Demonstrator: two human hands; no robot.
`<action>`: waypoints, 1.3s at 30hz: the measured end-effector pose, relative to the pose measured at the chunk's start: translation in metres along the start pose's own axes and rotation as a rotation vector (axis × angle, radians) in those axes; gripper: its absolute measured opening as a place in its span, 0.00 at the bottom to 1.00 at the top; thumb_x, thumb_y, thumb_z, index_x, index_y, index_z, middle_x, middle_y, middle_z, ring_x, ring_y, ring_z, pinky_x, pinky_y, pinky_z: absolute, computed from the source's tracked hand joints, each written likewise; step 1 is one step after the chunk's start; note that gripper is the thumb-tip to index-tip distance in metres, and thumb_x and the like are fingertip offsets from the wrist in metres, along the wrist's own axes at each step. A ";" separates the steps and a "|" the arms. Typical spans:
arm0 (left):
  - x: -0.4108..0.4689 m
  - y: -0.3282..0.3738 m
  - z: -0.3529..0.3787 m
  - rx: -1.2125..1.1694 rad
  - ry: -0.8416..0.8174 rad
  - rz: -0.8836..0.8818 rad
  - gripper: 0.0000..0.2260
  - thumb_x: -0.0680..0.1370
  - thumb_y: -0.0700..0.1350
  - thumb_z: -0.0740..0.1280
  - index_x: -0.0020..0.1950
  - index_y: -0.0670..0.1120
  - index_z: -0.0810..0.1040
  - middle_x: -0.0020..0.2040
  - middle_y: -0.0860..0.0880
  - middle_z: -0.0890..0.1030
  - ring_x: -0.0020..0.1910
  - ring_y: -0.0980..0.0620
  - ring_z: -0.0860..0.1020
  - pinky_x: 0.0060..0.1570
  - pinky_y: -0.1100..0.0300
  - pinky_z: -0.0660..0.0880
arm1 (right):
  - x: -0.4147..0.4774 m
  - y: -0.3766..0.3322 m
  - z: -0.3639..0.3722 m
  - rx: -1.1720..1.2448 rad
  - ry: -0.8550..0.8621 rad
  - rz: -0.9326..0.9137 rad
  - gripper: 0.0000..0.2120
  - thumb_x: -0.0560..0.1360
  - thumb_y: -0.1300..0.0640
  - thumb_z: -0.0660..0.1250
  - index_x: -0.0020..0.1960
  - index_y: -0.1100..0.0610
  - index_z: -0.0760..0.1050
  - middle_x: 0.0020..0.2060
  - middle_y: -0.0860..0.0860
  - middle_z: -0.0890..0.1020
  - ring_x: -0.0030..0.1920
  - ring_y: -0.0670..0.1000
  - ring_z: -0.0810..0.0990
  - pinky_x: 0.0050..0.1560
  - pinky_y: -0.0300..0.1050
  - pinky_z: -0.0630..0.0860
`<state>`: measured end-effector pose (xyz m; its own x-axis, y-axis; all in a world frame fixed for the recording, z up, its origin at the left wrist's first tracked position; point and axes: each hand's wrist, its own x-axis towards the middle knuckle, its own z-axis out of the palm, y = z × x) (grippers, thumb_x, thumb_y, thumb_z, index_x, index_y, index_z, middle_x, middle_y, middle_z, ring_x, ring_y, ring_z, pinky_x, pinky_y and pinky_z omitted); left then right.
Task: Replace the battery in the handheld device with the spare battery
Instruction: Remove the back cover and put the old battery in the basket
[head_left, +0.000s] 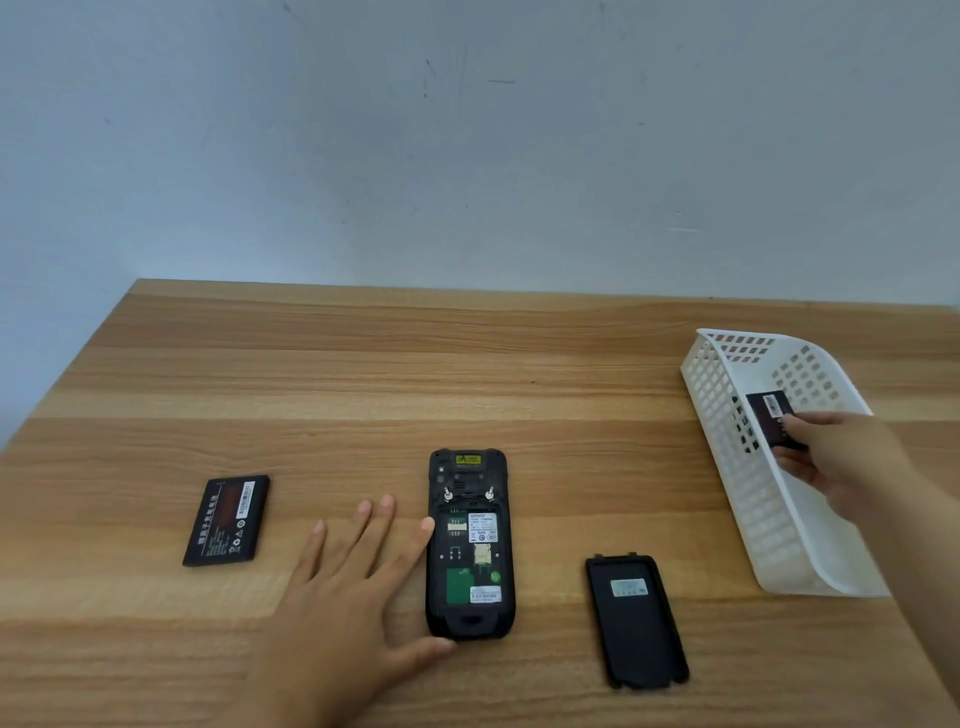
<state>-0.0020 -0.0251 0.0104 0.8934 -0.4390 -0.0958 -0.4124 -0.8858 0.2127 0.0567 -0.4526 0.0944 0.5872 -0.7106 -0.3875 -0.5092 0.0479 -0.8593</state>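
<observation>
The black handheld device (469, 543) lies face down at the middle of the wooden table, its back off and its battery bay bare. My left hand (358, 587) rests flat beside it, fingers spread, with index finger and thumb touching its left edge. A black battery (227, 520) lies alone to the left. The black back cover (635, 621) lies to the right of the device. Inside the white basket (769, 525), my right hand (844, 460) pinches a second black battery (771, 415), which is partly hidden by my fingers.
The white perforated plastic basket stands at the table's right side, tilted in view. A pale wall rises behind the table's far edge (467, 291). Bare wood stretches behind the device and between the objects.
</observation>
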 end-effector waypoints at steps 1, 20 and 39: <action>0.000 0.000 0.000 0.003 0.000 0.001 0.41 0.68 0.77 0.48 0.74 0.55 0.62 0.72 0.45 0.65 0.71 0.49 0.61 0.65 0.47 0.54 | 0.001 0.001 0.001 0.014 -0.001 0.012 0.14 0.78 0.65 0.61 0.62 0.66 0.70 0.36 0.56 0.76 0.32 0.51 0.74 0.17 0.32 0.74; 0.001 0.000 0.001 0.003 0.025 0.025 0.42 0.68 0.78 0.49 0.76 0.56 0.54 0.72 0.44 0.65 0.71 0.48 0.59 0.66 0.49 0.53 | 0.004 0.008 0.016 -1.161 0.060 -0.392 0.05 0.74 0.67 0.61 0.48 0.68 0.73 0.31 0.54 0.72 0.30 0.52 0.70 0.31 0.44 0.64; 0.003 -0.002 0.004 -0.011 0.028 0.034 0.43 0.67 0.78 0.49 0.76 0.57 0.53 0.72 0.44 0.67 0.72 0.48 0.58 0.66 0.48 0.52 | 0.027 0.018 0.022 -1.207 0.079 -0.512 0.07 0.73 0.73 0.60 0.40 0.64 0.68 0.36 0.59 0.71 0.32 0.55 0.68 0.33 0.46 0.65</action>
<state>0.0009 -0.0249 0.0062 0.8837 -0.4640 -0.0615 -0.4405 -0.8689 0.2260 0.0771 -0.4560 0.0608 0.8637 -0.5013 -0.0527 -0.5036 -0.8625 -0.0490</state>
